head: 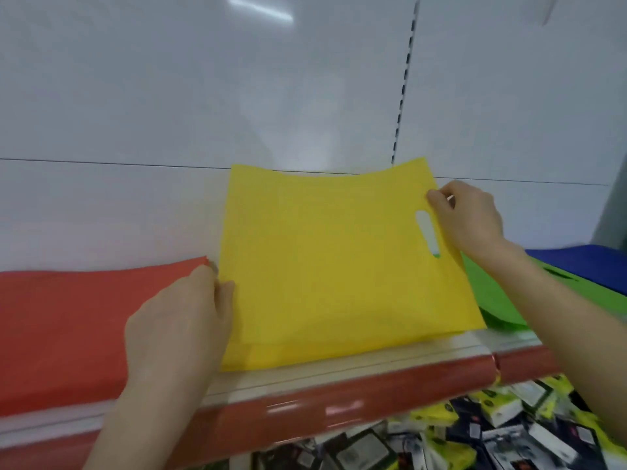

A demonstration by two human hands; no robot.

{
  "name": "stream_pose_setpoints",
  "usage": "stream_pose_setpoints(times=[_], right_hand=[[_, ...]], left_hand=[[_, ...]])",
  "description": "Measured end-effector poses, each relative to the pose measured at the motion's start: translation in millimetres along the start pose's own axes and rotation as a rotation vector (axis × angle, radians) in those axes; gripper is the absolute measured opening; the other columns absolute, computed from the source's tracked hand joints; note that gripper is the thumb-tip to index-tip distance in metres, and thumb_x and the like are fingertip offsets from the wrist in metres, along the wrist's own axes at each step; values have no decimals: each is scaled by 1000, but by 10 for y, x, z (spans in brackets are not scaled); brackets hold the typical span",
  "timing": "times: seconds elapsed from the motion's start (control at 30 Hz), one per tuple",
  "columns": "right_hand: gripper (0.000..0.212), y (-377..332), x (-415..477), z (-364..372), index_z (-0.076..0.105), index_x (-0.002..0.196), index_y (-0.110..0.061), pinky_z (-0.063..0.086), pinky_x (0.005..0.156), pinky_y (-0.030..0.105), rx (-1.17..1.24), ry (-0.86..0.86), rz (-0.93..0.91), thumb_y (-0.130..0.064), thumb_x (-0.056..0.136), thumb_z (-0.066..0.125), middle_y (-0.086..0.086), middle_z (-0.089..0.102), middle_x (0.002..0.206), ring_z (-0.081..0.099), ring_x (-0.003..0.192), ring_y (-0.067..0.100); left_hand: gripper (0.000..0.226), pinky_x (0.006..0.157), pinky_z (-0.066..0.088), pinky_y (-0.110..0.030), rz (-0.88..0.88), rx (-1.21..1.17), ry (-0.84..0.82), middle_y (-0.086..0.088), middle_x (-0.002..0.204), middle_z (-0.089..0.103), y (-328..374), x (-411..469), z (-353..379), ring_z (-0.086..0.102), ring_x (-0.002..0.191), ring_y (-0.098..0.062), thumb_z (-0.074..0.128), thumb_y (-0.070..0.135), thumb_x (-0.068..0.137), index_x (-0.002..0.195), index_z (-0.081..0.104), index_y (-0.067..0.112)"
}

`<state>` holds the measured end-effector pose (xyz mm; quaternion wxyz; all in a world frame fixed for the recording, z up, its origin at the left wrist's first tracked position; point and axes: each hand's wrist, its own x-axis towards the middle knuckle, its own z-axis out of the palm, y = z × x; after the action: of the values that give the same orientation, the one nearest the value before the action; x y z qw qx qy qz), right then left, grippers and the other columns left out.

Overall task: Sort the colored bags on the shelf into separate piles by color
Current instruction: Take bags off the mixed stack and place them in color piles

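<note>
Closest and lowest, many small packets point(475, 432) lie in a heap under the shelf. Above them runs the shelf's shiny red front edge point(305, 401).

The left hand point(176, 323) rests on the red bag point(68, 327), which lies flat on the left of the shelf. Its fingers are close together. Its thumb touches the left edge of the yellow bag point(325, 266). The fingertips are hidden there, so it is not clear if they pinch the bag.

The yellow bag is in the middle of the shelf, on top of more yellow underneath. Its far right corner is lifted up.

The right hand point(471, 218) has curled fingers and pinches the bag's right edge, just beside the handle hole point(427, 235).

Under that arm lies a green bag point(492, 293), partly covered by the yellow one. Past it is a blue bag point(583, 262).

Farthest back stands the white wall point(203, 96) with a strip of slots point(403, 96).
</note>
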<state>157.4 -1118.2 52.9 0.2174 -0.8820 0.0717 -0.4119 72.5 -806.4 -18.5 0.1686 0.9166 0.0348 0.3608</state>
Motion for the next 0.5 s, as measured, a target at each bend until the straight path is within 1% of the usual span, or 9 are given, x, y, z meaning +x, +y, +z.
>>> stream_pose_setpoints(times=[0.03, 0.17, 0.27, 0.33, 0.4, 0.5], right_hand=[[34, 35, 45, 79, 60, 106, -7, 37, 72, 34, 12, -37, -14, -35, 97, 44, 14, 62, 103, 54, 99, 32], [36, 134, 27, 378, 60, 104, -4, 41, 74, 36, -38, -196, -74, -34, 99, 41, 14, 62, 103, 55, 96, 33], [35, 234, -10, 625, 59, 97, -4, 38, 67, 33, -123, -304, -107, -32, 99, 39, 14, 63, 97, 55, 90, 31], [34, 272, -36, 761, 57, 92, -6, 34, 64, 31, -197, -344, -129, -32, 99, 38, 13, 62, 95, 55, 86, 28], [31, 307, -66, 868, 52, 85, -9, 34, 63, 30, -240, -378, -150, -33, 100, 38, 12, 61, 92, 57, 87, 29], [30, 364, -99, 953, 47, 82, -12, 34, 65, 30, -298, -405, -168, -33, 100, 37, 13, 63, 97, 58, 92, 30]], left_hand=[[31, 66, 40, -35, -29, 72, -26, -11, 95, 64, 31, -36, 18, 59, 92, -34, 42, 38, 94, 103, 57, 13], [30, 69, 39, -29, -37, 307, -169, -3, 103, 62, 46, -62, 126, 59, 99, -26, 33, 42, 97, 103, 51, 18], [30, 73, 41, -25, -39, 394, -259, -2, 109, 61, 73, -54, 235, 59, 102, -23, 31, 38, 99, 107, 51, 17], [29, 76, 43, -26, -38, 464, -270, -1, 112, 60, 57, -37, 280, 59, 105, -22, 31, 39, 98, 106, 52, 19], [28, 78, 43, -28, -43, 501, -276, 1, 115, 59, 35, -21, 303, 57, 108, -21, 32, 38, 98, 105, 52, 20], [27, 78, 43, -28, -37, 532, -307, 2, 115, 58, -2, -13, 351, 56, 110, -20, 33, 37, 98, 105, 53, 21]])
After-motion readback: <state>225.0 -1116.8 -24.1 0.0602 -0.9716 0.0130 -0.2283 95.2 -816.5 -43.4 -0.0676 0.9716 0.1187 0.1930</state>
